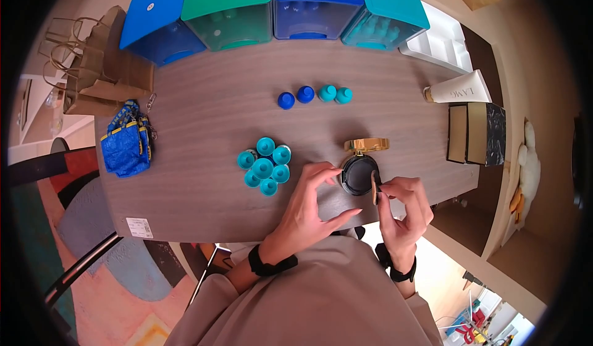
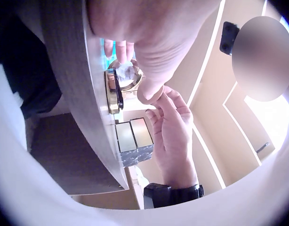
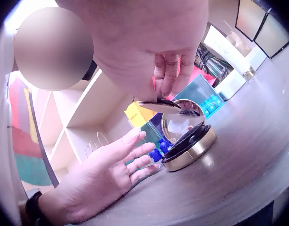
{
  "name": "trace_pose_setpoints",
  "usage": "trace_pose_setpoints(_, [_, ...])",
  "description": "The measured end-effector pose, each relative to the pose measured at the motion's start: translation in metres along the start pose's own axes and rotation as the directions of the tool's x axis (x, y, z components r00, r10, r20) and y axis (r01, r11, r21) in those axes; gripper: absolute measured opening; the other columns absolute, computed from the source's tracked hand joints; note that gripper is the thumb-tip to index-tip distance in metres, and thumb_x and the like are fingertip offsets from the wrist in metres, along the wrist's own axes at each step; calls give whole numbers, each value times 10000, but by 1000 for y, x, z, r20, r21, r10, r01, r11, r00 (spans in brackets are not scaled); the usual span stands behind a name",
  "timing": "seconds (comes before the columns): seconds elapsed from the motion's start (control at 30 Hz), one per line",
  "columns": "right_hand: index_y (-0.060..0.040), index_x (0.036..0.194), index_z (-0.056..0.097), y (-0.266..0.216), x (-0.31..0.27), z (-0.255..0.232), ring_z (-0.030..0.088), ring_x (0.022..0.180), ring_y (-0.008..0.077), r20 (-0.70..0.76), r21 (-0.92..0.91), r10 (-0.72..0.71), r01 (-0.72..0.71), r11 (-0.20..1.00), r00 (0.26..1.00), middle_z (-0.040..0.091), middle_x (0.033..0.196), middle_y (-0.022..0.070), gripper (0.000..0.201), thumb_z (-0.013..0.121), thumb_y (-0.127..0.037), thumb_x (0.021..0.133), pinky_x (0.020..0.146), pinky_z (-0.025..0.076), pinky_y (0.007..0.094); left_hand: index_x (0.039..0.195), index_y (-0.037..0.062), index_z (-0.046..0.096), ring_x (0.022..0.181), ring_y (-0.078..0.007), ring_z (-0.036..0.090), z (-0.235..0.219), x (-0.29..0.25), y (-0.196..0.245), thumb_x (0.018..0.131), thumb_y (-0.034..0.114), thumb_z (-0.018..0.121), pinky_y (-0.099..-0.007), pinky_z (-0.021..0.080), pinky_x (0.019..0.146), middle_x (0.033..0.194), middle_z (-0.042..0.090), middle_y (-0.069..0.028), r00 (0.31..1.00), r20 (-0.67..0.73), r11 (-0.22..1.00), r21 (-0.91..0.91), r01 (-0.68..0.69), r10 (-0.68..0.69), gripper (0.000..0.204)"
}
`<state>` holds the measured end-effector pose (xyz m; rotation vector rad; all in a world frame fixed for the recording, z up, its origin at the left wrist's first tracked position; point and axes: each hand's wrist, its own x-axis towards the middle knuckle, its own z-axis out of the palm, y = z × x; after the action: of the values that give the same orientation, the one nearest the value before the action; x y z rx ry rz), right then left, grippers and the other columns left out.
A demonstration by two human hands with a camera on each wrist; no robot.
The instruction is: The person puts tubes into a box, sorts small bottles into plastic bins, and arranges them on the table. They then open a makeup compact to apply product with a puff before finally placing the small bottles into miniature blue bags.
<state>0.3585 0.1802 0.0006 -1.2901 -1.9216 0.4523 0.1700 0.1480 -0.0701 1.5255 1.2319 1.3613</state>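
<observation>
- Near the counter's (image 1: 197, 191) near edge, right of its middle, stands a round gold compact with a black inside (image 1: 358, 176), its mirrored lid raised toward the far edge.
- Above its right side, the right hand (image 1: 404, 211) pinches a thin, pale, dark-backed round puff (image 1: 374, 188) between its fingers.
- At its left side is the left hand (image 1: 307, 203), fingers and thumb spread apart; whether they touch the rim I cannot tell.
- Left of that hand stands a cluster of round teal plastic cups (image 1: 263, 168).
- Toward the far edge: two small dark-blue bottle-shaped pieces (image 1: 305, 94) beside two teal ones (image 1: 327, 93).
- By the right edge: a white tube (image 1: 460, 90).
</observation>
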Motion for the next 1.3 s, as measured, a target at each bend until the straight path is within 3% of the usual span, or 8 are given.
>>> trace_pose_setpoints(0.13, [-9, 966, 806, 1, 1, 2, 669, 803, 244, 56, -223, -195, 202, 953, 979, 710, 961, 74, 305, 832, 90, 678, 640, 538, 345, 1483, 53, 502, 1086, -286, 639, -1, -1, -1, 771, 126, 1001, -416, 557, 969, 1369, 559, -179, 1000, 9, 1000, -1, 3, -3, 873])
trace_pose_setpoints(0.23, [-28, 1001, 829, 6, 2, 7, 659, 806, 224, 129, -301, -298, 324, 897, 946, 702, 965, 46, 346, 819, 21, 658, 643, 513, 351, 1489, 57, 497, 1104, -293, 632, 0, -2, -3, 779, 117, 992, -418, 555, 968, 1373, 553, -181, 1000, 3, 1000, -28, -2, 2, 868])
trace_pose_setpoints(0.33, [-45, 1033, 838, 8, 0, 10, 650, 815, 217, 177, -331, -324, 367, 870, 929, 695, 982, 34, 389, 797, -16, 647, 648, 484, 353, 1494, 58, 489, 1114, -304, 627, -2, -2, -3, 783, 93, 978, -426, 551, 974, 1373, 549, -185, 1000, 1, 999, -32, 7, -7, 863])
trace_pose_setpoints(0.57, [-47, 1059, 836, 11, 1, 17, 644, 834, 217, 229, -331, -323, 385, 861, 918, 684, 1004, 32, 438, 773, -48, 626, 671, 469, 359, 1490, 51, 473, 1125, -321, 623, 0, -2, -4, 792, 59, 955, -436, 544, 986, 1370, 547, -196, 1000, -6, 999, -51, -4, 4, 848])
trace_pose_setpoints(1.3, [-42, 1076, 821, 5, 8, 21, 647, 877, 222, 305, -369, -241, 347, 862, 922, 697, 1015, 39, 336, 801, -31, 741, 714, 461, 364, 1491, 32, 453, 1145, -348, 620, -2, -1, -3, 797, 37, 941, -450, 543, 989, 1344, 554, -201, 1000, 22, 998, -66, 18, -16, 848])
